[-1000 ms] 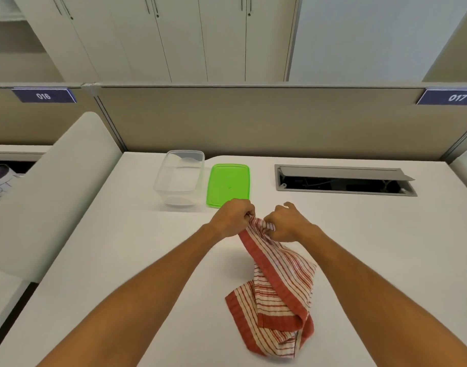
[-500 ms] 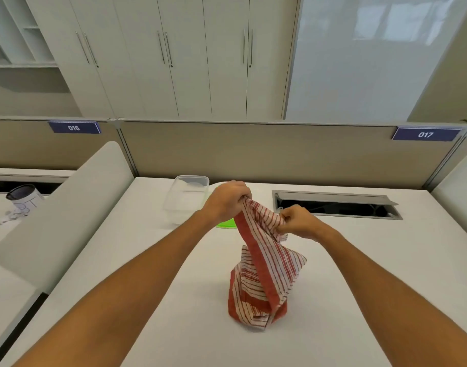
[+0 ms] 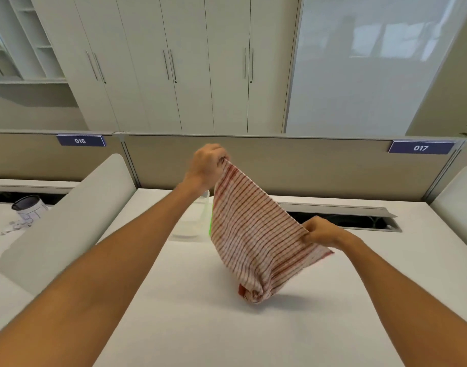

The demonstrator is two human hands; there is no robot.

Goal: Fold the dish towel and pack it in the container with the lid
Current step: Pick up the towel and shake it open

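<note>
A red-and-white striped dish towel (image 3: 256,239) hangs stretched in the air above the white desk (image 3: 227,327), its lowest fold just over the surface. My left hand (image 3: 207,165) pinches its top corner, raised high. My right hand (image 3: 321,231) grips another corner, lower and to the right. Behind my left forearm and the towel stands the clear plastic container (image 3: 192,221), partly hidden. Only a thin green sliver of the lid (image 3: 210,223) shows at the towel's left edge.
An open cable tray (image 3: 359,221) is sunk into the desk at the back right. A beige partition (image 3: 306,168) closes off the rear. A white curved divider (image 3: 68,221) borders the left side, with a white cup (image 3: 28,207) on the neighbouring desk.
Both hands have lifted the towel off the desk and moved apart, spreading it out. The left hand rose high; the right hand went right and down. The camera tilted upward.
</note>
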